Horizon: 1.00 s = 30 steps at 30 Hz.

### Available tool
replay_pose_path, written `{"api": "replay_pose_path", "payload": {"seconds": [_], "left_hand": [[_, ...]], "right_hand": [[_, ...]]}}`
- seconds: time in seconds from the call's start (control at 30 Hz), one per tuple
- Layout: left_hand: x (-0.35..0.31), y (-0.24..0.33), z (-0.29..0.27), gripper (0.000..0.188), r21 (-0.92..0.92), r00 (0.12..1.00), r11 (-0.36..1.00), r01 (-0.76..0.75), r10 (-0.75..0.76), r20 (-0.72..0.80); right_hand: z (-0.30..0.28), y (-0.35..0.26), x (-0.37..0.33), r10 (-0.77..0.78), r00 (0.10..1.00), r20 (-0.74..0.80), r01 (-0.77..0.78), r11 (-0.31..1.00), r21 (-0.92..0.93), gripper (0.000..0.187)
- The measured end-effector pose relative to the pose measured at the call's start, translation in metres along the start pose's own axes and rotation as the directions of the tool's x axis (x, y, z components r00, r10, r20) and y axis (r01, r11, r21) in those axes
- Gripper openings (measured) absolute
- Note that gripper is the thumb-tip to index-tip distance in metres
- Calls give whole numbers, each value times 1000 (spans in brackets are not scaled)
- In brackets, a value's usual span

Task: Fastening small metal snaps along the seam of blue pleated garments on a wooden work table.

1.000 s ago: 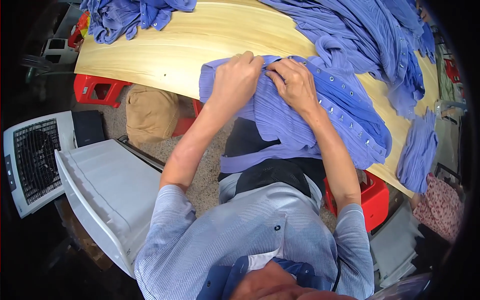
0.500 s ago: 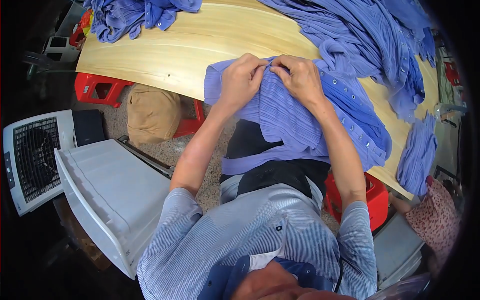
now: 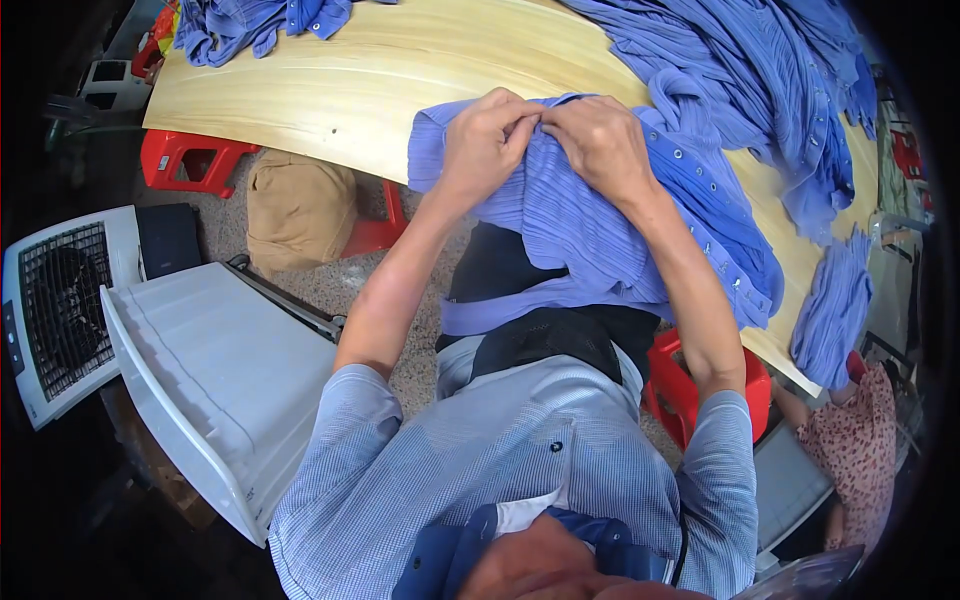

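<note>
A bluish-purple ribbed garment (image 3: 570, 220) with snap buttons along its edge hangs over the near edge of the table and onto my lap. My left hand (image 3: 488, 143) pinches its upper edge between thumb and fingers. Close beside it, my right hand (image 3: 603, 148) pinches the same edge, the fingertips of both hands almost meeting. What exactly lies between the fingertips is too small to make out beyond the fabric. To the right of my right hand, the garment's snap-lined part (image 3: 710, 200) spreads across the table.
The wooden table (image 3: 400, 75) carries a large heap of similar garments (image 3: 720, 80) at right and a smaller heap (image 3: 250, 25) at far left. Red stools (image 3: 195, 162), a tan bag (image 3: 300, 212), a fan unit (image 3: 75, 300) and a grey-white bin (image 3: 220, 370) surround me. Another person's patterned sleeve (image 3: 855, 430) shows at right.
Both hands stay together on the garment's edge, with the right hand turned slightly further over. The view has shifted a little, so the table appears higher.
</note>
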<state>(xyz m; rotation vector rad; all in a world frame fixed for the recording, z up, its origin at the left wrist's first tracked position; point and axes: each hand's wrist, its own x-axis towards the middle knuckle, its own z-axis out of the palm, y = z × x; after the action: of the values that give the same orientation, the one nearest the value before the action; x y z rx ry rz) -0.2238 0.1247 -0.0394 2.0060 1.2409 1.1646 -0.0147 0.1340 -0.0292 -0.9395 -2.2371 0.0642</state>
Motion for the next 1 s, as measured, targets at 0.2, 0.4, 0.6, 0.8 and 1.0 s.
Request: {"api": "replay_pose_path", "payload": {"seconds": [0.2, 0.4, 0.6, 0.8, 1.0], "left_hand": [[3, 4, -3, 20, 29, 1000, 1000, 9, -9, -4], [0, 1, -6, 20, 40, 1000, 999, -9, 9, 5], [1, 7, -4, 20, 45, 993, 994, -95, 92, 70], [-3, 13, -15, 27, 309, 952, 906, -290, 238, 195], [-9, 12, -21, 40, 459, 894, 767, -448, 365, 262]], "right_hand": [[-5, 1, 3, 253, 967, 22, -252, 943, 218, 12], [0, 2, 3, 132, 991, -20, -126, 974, 190, 11], [-6, -5, -3, -69, 986, -154, 67, 998, -15, 18], [-25, -9, -21, -136, 990, -48, 131, 987, -91, 24], [-29, -21, -50, 130, 990, -58, -129, 992, 8, 23]]}}
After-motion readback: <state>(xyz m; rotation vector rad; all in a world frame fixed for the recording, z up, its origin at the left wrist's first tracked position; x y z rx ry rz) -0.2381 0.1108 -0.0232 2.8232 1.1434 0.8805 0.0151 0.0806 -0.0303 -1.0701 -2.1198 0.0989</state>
